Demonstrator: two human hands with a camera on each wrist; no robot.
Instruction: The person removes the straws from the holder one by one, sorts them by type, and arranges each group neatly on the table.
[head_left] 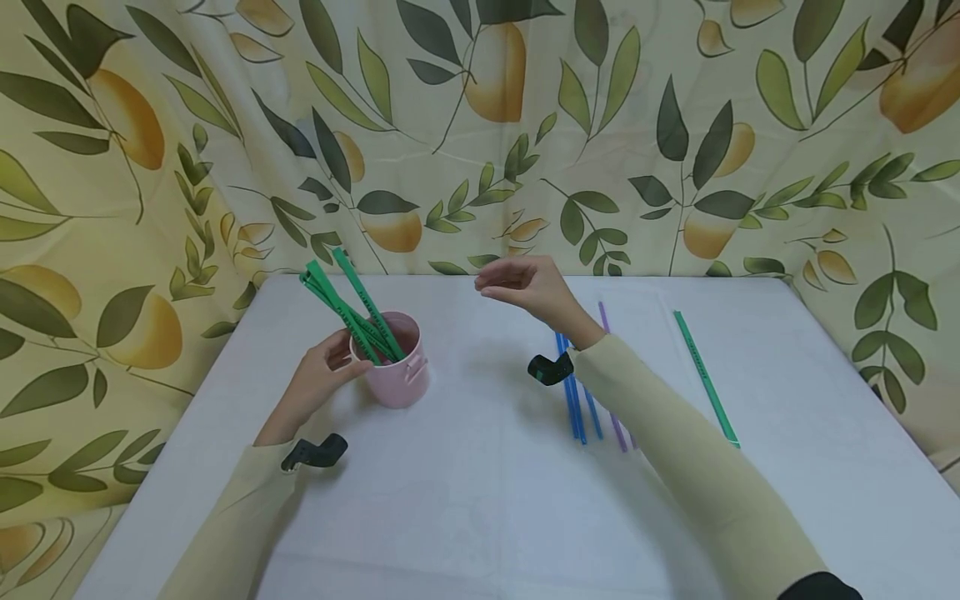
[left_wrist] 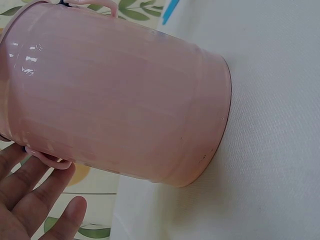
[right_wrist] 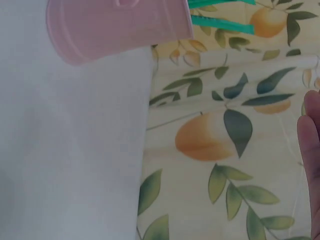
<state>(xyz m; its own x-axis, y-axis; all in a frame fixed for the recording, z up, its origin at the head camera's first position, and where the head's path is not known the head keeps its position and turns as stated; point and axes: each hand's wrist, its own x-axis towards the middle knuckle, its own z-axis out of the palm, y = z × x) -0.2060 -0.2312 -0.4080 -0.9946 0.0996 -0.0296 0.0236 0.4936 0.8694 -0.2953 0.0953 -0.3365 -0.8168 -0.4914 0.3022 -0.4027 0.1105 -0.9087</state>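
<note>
Looking along the far edge of the table (head_left: 465, 483), we find the pink bucket (head_left: 396, 385) standing upright toward its left end, a bunch of green sticks (head_left: 343, 313) leaning out over the rim to the left. At its side the left hand (head_left: 315, 379) touches the small handle (left_wrist: 45, 160) with loose, spread fingers, and in the left wrist view we see its thumb standing off the wall. Between the bucket and the blue sticks (head_left: 579, 417) we have a broad white stretch; the right hand (head_left: 528, 287) hangs raised above it, released, fingers together and lightly bent. Under and beside the right sleeve (head_left: 660, 423) lie the blue sticks and the purple sticks (head_left: 618, 433), and farther right a lone green stick (head_left: 705, 375), well inside the right edge. We see a white surface, softly shadowed beneath both arms, meeting a leaf-and-fruit curtain (head_left: 285, 167) that hangs behind and along the left.
</note>
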